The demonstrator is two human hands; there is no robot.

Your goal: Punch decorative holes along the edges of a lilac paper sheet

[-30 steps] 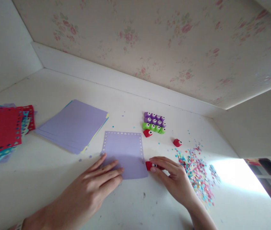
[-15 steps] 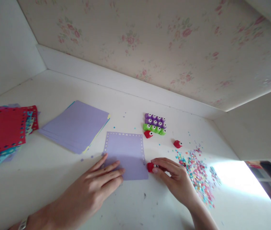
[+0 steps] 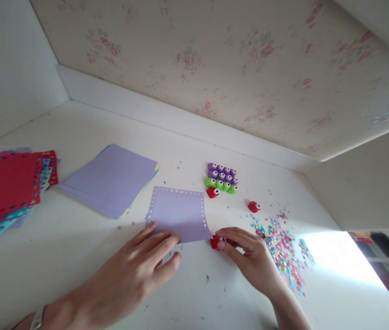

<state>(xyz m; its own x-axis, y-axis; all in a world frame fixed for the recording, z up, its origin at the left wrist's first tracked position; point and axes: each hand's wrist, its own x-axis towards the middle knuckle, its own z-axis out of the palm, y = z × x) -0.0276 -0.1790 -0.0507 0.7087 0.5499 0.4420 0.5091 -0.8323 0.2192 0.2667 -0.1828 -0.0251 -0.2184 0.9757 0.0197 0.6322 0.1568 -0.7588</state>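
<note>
A lilac sheet of paper (image 3: 179, 211) lies in front of me, with small holes punched along its top, left and right edges. My left hand (image 3: 142, 259) rests on its lower left part, fingers stretched out and thumb apart. Between thumb and fingers, my right hand (image 3: 249, 250) grips a small red craft punch (image 3: 216, 242) at the sheet's lower right corner. The sheet's near edge looks lifted or bent, and its right corner meets the punch. Whether the corner is inside the slot I cannot tell.
Rows of purple and green punches (image 3: 222, 178) stand at the back, a red punch (image 3: 212, 192) beside them and another red punch (image 3: 254, 206) further right. Confetti (image 3: 284, 247) is heaped at right. Leftward lie a lilac paper stack (image 3: 112, 181) and punched red sheets (image 3: 7, 192).
The lilac sheet's lower part has bent up and shifted, baring the table where its near edge was. My left thumb has spread from the fingers. The right hand keeps hold of the red punch.
</note>
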